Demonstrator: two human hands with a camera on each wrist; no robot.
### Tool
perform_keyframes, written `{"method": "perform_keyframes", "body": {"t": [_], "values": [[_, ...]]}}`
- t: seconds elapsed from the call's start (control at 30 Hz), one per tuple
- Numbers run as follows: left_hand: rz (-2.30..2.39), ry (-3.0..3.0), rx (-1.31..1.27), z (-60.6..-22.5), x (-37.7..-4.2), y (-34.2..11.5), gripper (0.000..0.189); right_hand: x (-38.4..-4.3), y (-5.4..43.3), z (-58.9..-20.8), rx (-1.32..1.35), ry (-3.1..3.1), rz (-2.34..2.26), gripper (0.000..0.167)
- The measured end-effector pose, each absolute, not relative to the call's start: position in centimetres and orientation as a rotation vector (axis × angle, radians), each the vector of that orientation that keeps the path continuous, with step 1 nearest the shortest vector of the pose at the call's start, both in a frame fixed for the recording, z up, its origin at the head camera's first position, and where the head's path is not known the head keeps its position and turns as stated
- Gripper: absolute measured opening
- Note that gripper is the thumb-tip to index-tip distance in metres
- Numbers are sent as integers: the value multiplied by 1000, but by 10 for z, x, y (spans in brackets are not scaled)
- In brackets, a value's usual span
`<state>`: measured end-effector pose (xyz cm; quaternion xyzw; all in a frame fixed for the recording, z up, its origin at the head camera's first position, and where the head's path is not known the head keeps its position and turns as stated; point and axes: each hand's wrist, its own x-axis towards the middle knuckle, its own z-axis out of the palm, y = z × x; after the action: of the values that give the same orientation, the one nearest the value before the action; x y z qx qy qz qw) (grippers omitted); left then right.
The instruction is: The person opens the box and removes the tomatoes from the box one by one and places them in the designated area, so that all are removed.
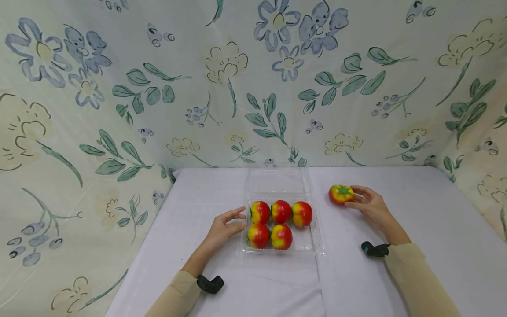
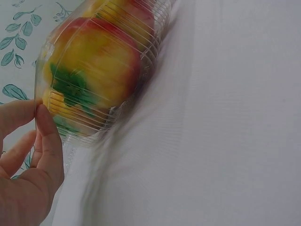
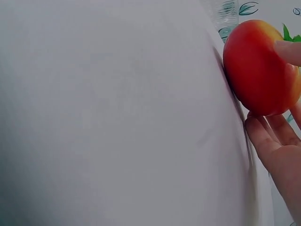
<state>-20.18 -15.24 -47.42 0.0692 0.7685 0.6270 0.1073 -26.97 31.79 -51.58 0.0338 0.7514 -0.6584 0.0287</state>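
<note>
A clear plastic clamshell box [image 1: 305, 241] lies with its lid raised at the back, several red-and-yellow persimmon-like fruits [image 1: 281, 237] inside in two rows. The front right spot of the box holds no fruit. At the box's left edge, my left hand [image 1: 223, 226] pinches the rim between thumb and finger; the left wrist view shows the fruit [image 2: 99, 61] behind the ribbed wall. To the right of the box, my right hand [image 1: 370, 206] grips another such fruit [image 1: 340, 194], its green leafy cap facing me. Whether that fruit touches the table, I cannot tell.
A white cloth [image 1: 277, 286] with some creases covers the table. Behind it hangs a floral curtain [image 1: 237, 88], which also runs along both sides. Each wrist wears a black strap-on device [image 1: 211, 284].
</note>
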Motion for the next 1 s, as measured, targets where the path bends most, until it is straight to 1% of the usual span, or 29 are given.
{"method": "perform_keyframes", "body": {"t": [0.23, 0.5, 0.8, 1.0], "values": [[1852, 2262, 206, -474, -204, -152, 50, -266, 321, -505, 64, 2421, -1935, 84], [1859, 2264, 194, -477, -204, -152, 50, -264, 325, -500, 34, 2474, -1957, 79], [1859, 2268, 190, -477, -203, -152, 50, -261, 322, -488, 68, 2652, -1840, 76], [1858, 2280, 193, -477, -203, -152, 50, -257, 318, -478, 13, 2698, -1852, 74]]}}
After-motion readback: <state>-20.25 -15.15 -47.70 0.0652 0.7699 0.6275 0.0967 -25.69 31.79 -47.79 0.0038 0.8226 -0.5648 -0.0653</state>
